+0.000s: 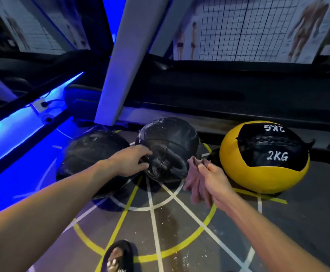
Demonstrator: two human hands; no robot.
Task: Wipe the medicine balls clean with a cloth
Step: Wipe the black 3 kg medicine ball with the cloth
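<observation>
Three medicine balls sit on the floor. A black ball (172, 142) in the middle is dusty with white specks. Another black ball (93, 152) lies left of it. A yellow and black ball (264, 160) marked 2KG sits on the right. My left hand (128, 160) grips the front left side of the middle black ball, fingers curled on its surface. My right hand (215, 177) pinches a pinkish brown cloth (197, 185) that hangs down, just right of the middle ball and apart from it.
A grey slanted post (120, 61) rises behind the balls. Blue light strips (22, 122) run along the left. The floor (160, 228) has yellow and white lines. My foot in a black sandal (119, 256) stands at the bottom.
</observation>
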